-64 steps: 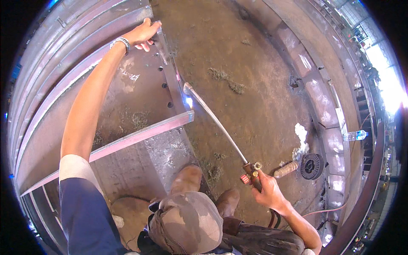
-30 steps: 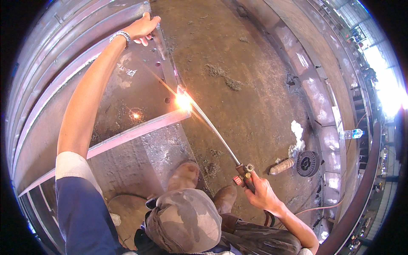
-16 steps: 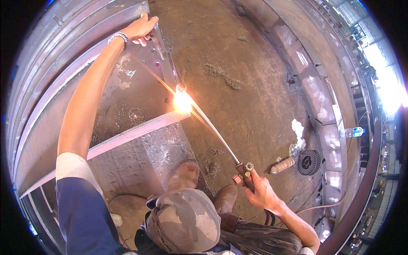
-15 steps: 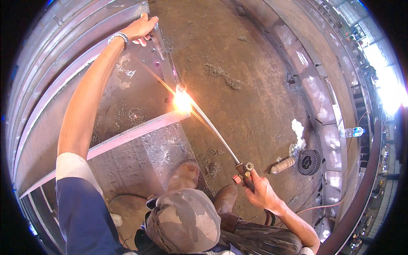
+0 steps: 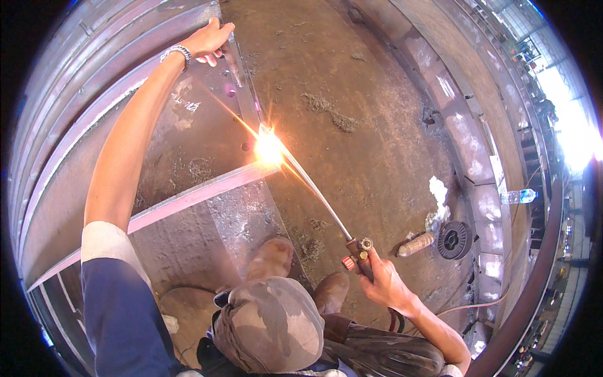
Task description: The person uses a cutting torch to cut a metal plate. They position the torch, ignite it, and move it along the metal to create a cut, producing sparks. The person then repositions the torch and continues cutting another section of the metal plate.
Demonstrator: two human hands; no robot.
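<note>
My right hand (image 5: 384, 281) is closed around the handle of a gas torch (image 5: 321, 200), near its brass valves and red-and-white knob. The long metal tube slants up and left to a bright flame (image 5: 270, 148), whose glare hides the tip. The flame meets the edge of a steel plate (image 5: 169, 144), where an upright steel rib (image 5: 182, 196) ends. Farther up, my left hand (image 5: 210, 41) has its fingers curled round the far end of a narrow metal strip (image 5: 235, 66) along the plate's edge. Part of that grip is hidden behind the fingers.
Curved steel ribs (image 5: 75, 75) rise at the left and a curved flange (image 5: 480, 182) bounds the right. A black spool (image 5: 455, 240), a brownish cylinder (image 5: 416, 244) and a plastic bottle (image 5: 520, 196) lie at right. My boots (image 5: 272, 259) and a camouflage cap (image 5: 270, 323) are below.
The glare at the torch tip throws slightly longer streaks. Both hands and the torch stay almost where they were.
</note>
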